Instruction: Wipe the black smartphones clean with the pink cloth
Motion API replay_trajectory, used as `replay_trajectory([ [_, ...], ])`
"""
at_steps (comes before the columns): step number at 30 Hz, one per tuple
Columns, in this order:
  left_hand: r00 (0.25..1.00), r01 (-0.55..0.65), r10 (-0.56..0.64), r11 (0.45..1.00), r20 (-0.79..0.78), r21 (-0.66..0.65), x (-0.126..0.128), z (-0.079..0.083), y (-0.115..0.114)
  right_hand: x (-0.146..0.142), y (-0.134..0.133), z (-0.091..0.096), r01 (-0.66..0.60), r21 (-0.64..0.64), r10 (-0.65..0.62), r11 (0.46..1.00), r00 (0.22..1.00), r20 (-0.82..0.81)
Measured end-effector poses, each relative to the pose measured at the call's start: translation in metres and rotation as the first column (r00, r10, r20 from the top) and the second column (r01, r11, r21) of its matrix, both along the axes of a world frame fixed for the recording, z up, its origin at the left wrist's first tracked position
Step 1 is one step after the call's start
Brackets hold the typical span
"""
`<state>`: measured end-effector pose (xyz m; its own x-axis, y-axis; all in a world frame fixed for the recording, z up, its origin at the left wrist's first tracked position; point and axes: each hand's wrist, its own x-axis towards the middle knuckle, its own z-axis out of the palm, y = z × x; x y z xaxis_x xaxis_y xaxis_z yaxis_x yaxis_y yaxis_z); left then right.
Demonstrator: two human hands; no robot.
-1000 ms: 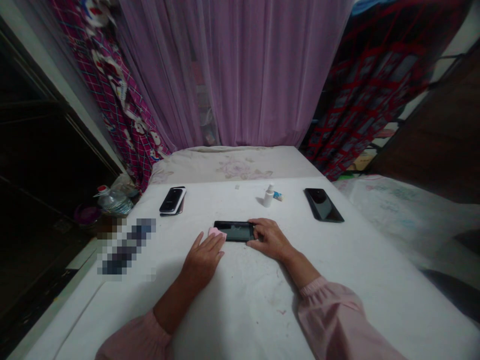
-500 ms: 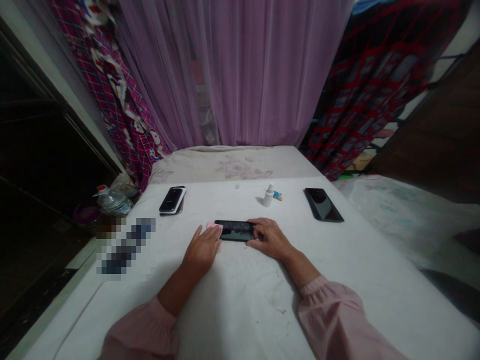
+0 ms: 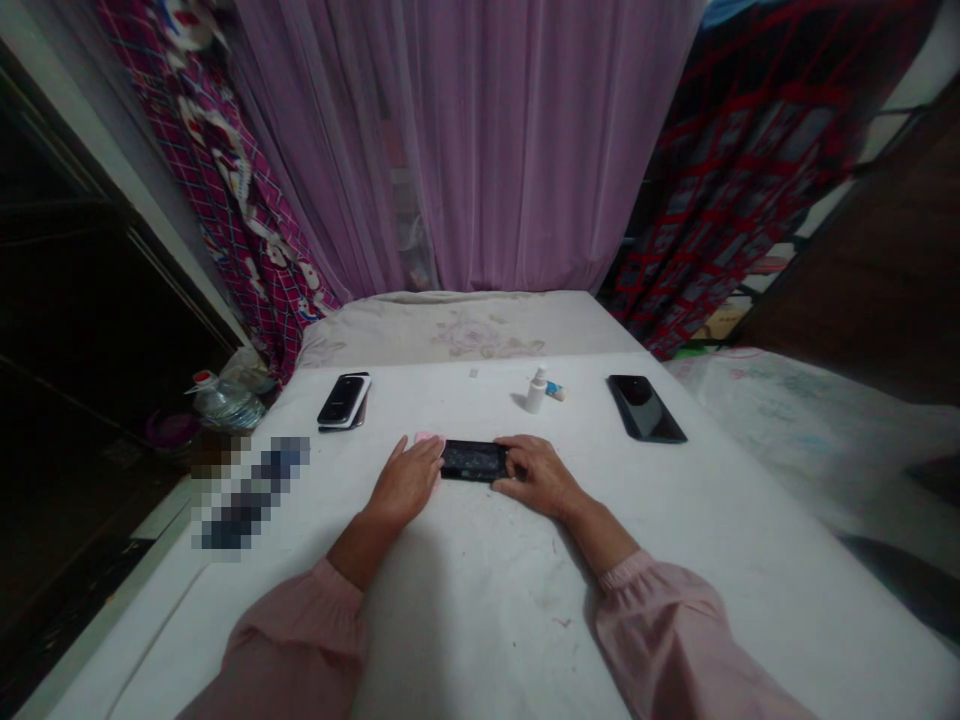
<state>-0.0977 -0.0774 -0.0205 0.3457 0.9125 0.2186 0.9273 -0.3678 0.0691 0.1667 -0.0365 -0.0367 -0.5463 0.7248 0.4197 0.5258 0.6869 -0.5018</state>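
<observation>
And we're right over the black smartphone (image 3: 474, 460), lying flat and sideways on the white desk (image 3: 480, 620), gripped at one end and screen or back up, we can't quite say in this dim light! The right hand (image 3: 540, 478) comes in on the phone's right end, fingers across the top and thumb tucked along the near edge, clamped on it by the look of things. The left hand (image 3: 409, 482) sits just left of the phone, palm down, with a pink cloth (image 3: 424, 437) peeking out beyond its fingertips. We can't tell from here whether those fingers are actually gripping the cloth. The two hands stay apart, with the phone between them, and pink sleeves (image 3: 667, 640) run back toward us.

Beyond the phone and to its left, we've got a black phone in a white-edged case (image 3: 343, 398). Straight behind it stands a small white spray bottle (image 3: 535, 392), touching a little blue-and-white tube (image 3: 555, 391). Further right, behind the phone, a second black smartphone (image 3: 641, 408) lies with its round camera bump showing. Far left of the phone, off the desk, sits a plastic water bottle (image 3: 225, 405) with a red cap. Behind it all, a floral quilt (image 3: 465, 335) and a purple curtain (image 3: 480, 150) close off the scene!
</observation>
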Motion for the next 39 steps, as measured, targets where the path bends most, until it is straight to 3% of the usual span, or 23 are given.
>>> replay_trajectory([
  [15,1.000,0.000,0.000,1.000,-0.002,0.016,0.018,0.006,0.008,0.000,0.000,0.000,-0.011,-0.004,0.011,1.000,1.000,0.000],
  [31,0.998,0.055,-0.053,0.994,0.018,-0.098,0.052,0.015,0.008,0.000,0.000,-0.001,-0.011,0.026,0.011,1.000,1.000,-0.010],
  [39,0.996,0.088,-0.085,0.991,0.033,-0.099,0.062,0.011,0.008,0.000,-0.001,-0.001,-0.009,0.024,0.009,1.000,1.000,-0.027],
])
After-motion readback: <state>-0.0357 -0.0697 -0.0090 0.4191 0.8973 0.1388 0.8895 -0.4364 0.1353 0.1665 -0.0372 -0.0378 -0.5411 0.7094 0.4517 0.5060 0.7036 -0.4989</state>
